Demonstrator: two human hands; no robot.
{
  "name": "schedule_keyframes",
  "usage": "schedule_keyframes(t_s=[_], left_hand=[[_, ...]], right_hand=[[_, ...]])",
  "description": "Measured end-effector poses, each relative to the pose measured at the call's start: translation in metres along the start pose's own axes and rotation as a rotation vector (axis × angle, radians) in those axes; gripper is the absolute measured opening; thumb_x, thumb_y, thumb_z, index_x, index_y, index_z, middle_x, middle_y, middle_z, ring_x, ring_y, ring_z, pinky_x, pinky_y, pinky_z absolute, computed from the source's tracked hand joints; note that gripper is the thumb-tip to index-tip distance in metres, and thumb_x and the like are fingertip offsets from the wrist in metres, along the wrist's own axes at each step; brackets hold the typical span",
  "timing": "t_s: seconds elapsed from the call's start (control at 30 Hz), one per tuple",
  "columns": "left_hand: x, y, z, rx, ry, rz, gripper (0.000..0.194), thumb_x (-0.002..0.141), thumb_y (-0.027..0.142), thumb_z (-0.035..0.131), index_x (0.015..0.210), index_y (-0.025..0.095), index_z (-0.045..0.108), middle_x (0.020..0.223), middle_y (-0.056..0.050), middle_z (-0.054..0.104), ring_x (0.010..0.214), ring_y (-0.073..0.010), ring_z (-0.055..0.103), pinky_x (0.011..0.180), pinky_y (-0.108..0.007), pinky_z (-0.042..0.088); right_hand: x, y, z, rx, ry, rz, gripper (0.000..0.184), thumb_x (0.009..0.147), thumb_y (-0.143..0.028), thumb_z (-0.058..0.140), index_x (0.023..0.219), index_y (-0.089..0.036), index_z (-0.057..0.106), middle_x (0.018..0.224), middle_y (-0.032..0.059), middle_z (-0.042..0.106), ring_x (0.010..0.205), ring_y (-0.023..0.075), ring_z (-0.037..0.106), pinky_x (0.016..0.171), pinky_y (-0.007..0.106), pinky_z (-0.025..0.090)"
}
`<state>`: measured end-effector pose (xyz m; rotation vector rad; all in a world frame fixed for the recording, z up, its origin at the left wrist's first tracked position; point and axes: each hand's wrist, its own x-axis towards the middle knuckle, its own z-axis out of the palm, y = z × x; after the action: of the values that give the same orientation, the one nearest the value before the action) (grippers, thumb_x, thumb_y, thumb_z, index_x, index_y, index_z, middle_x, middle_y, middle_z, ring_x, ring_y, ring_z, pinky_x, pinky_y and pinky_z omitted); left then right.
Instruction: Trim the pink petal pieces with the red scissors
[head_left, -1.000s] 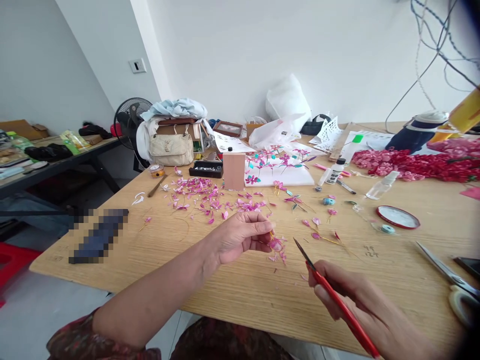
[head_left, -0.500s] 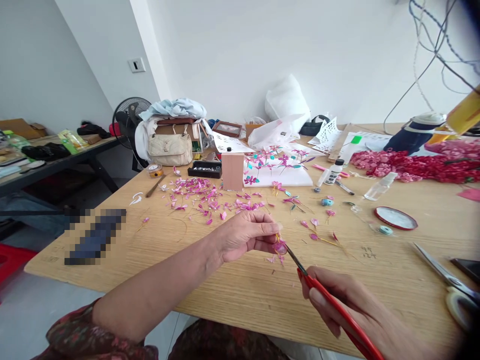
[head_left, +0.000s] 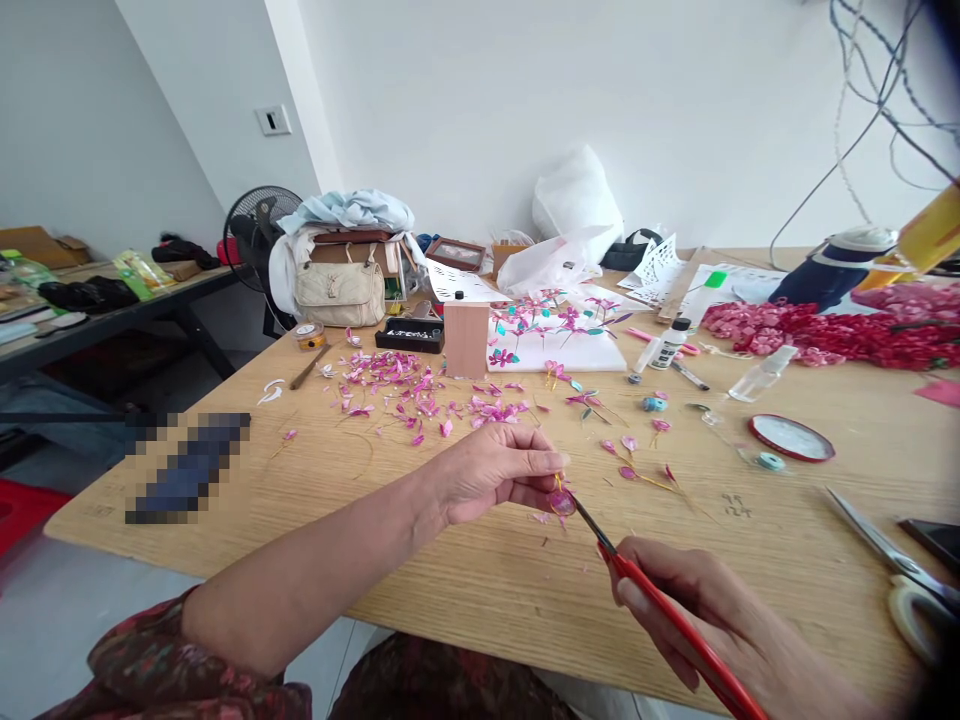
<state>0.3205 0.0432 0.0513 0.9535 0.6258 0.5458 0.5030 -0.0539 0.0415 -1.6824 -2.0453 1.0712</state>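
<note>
Between thumb and fingers, my left hand (head_left: pixel 510 468) pinches the yellow wire stem of a small pink petal (head_left: pixel 562 502). The petal hangs just below the fingertips, round and outlined in wire. My right hand (head_left: pixel 675 600) is closed around the long red handles of a pair of scissors (head_left: pixel 660 600). Their thin dark tips touch the petal's right edge, and I cannot tell how far apart the blades are. Small pink scraps (head_left: pixel 541 518) lie on the table under the petal.
Many loose pink petals (head_left: pixel 397 375) are strewn beyond my left hand. Wired petals (head_left: pixel 628 472) lie to the right. Large scissors (head_left: pixel 885 540) and a tape roll (head_left: pixel 916 615) are at far right, near a shallow red-rimmed lid (head_left: pixel 791 437). Finished flowers (head_left: pixel 570 320) stand in white foam.
Both hands stay almost in place. The petal has turned slightly, and a scrap hanging below it no longer shows there. The scissor tips remain at its edge.
</note>
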Motion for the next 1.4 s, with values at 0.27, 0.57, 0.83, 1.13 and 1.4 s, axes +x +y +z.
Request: schedule_keyframes(t_s=[0.27, 0.57, 0.83, 1.13, 1.4], left_hand=[[0.002, -0.001, 0.0, 0.038, -0.007, -0.038, 0.03, 0.058, 0.031, 0.077, 0.062, 0.011, 0.055, 0.057, 0.003, 0.057, 0.053, -0.0091, 0.06, 0.063, -0.025, 0.049], [0.004, 0.001, 0.001, 0.083, -0.026, -0.021, 0.029, 0.059, 0.031, 0.076, 0.062, 0.012, 0.055, 0.056, 0.004, 0.055, 0.052, -0.0082, 0.059, 0.062, -0.024, 0.049], [0.003, 0.003, 0.002, 0.113, -0.014, -0.014, 0.029, 0.059, 0.032, 0.076, 0.061, 0.012, 0.055, 0.055, 0.004, 0.055, 0.052, -0.0069, 0.057, 0.06, -0.023, 0.048], [0.003, 0.003, 0.004, 0.12, -0.031, -0.025, 0.028, 0.06, 0.032, 0.075, 0.062, 0.012, 0.055, 0.056, 0.003, 0.055, 0.052, -0.0075, 0.058, 0.061, -0.023, 0.048], [0.003, 0.002, 0.003, 0.09, -0.045, -0.041, 0.029, 0.061, 0.032, 0.075, 0.063, 0.012, 0.054, 0.057, 0.004, 0.055, 0.053, -0.0072, 0.057, 0.062, -0.024, 0.048]], right_hand=[[-0.002, 0.006, -0.001, -0.038, 0.098, -0.082, 0.045, 0.083, -0.054, 0.04, 0.056, -0.02, 0.05, 0.052, -0.0007, 0.052, 0.049, 0.0132, 0.045, 0.042, 0.021, 0.033], [0.002, -0.005, -0.008, -0.172, -0.088, 0.08, 0.042, 0.078, -0.053, 0.021, 0.058, -0.021, 0.039, 0.058, 0.003, 0.048, 0.055, 0.0172, 0.046, 0.05, 0.027, 0.033], [0.0, 0.0, -0.009, -0.135, -0.076, 0.018, 0.039, 0.082, -0.048, 0.027, 0.058, -0.021, 0.041, 0.057, 0.0022, 0.05, 0.054, 0.0163, 0.046, 0.048, 0.025, 0.033], [-0.002, 0.004, -0.007, -0.06, -0.046, -0.054, 0.042, 0.087, -0.05, 0.037, 0.06, -0.019, 0.045, 0.057, -0.0006, 0.052, 0.052, 0.0128, 0.044, 0.047, 0.023, 0.031], [-0.005, 0.009, -0.006, 0.045, -0.052, -0.061, 0.042, 0.086, -0.051, 0.042, 0.059, -0.019, 0.043, 0.054, -0.0033, 0.045, 0.049, 0.0106, 0.04, 0.044, 0.021, 0.029]])
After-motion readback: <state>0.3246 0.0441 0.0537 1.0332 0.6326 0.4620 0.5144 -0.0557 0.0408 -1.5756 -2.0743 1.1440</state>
